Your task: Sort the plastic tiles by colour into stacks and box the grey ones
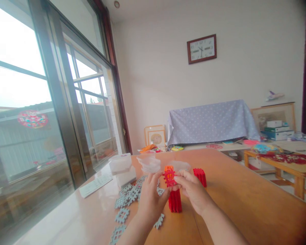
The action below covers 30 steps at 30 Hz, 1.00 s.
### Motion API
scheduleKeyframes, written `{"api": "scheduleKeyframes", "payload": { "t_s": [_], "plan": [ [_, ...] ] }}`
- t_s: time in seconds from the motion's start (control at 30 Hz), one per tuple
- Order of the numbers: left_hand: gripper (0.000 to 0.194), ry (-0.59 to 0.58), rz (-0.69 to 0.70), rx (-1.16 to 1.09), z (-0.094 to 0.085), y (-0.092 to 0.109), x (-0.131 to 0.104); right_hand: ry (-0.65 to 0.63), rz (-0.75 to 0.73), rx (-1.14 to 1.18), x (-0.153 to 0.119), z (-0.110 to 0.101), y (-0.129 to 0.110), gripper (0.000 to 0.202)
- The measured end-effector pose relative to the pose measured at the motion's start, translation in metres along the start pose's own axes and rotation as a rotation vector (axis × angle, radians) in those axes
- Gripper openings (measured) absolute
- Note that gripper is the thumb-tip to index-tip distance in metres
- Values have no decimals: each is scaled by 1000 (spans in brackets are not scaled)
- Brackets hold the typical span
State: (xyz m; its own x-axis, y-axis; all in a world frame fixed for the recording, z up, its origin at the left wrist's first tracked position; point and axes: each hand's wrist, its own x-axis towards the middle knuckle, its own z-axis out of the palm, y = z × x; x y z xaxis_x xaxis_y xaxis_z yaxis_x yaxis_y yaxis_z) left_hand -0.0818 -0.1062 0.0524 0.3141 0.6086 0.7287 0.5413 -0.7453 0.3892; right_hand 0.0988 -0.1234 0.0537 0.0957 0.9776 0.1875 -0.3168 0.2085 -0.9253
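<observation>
Between my two hands is a red square interlocking tile (169, 177) with notched edges and an open lattice middle. My left hand (153, 194) has its fingers and thumb closed at the tile's left side. On the right side, my right hand (190, 183) pinches the tile's edge. Just below and behind it stands a stack of red tiles (175, 201) on the table. An orange tile (169, 168) shows right behind the held one; whether they touch I cannot tell. Loose grey tiles (132, 192) lie around my left hand, partly hidden by it.
Another red tile stack (200, 177) stands farther right on the wooden table (232, 197). Clear plastic containers (149, 164), white boxes (120, 165) and a paper sheet (96, 185) lie at the back left. A low wooden bench (290, 166) stands beyond the table's right edge.
</observation>
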Motion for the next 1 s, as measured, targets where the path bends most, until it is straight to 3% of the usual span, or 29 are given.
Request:
{"api": "scheduleKeyframes", "payload": {
  "t_s": [0.17, 0.37, 0.5, 0.73, 1.0],
  "plan": [
    [43, -26, 31, 56, -3, -8, 8, 19, 21, -4, 0, -2, -3, 34],
    [37, -135, -8, -27, -10, -24, 21, 256, -17, 0, 14, -24, -2, 37],
    [34, -232, -67, -98, -7, -30, 26, 340, 13, -14, 21, -32, 4, 37],
    [35, -363, -116, -140, 6, -40, 31, 381, 11, -21, 25, -34, 12, 34],
    [37, -382, -108, -140, 11, -50, 36, 393, -9, -11, 27, -36, 13, 33]
  ]
}}
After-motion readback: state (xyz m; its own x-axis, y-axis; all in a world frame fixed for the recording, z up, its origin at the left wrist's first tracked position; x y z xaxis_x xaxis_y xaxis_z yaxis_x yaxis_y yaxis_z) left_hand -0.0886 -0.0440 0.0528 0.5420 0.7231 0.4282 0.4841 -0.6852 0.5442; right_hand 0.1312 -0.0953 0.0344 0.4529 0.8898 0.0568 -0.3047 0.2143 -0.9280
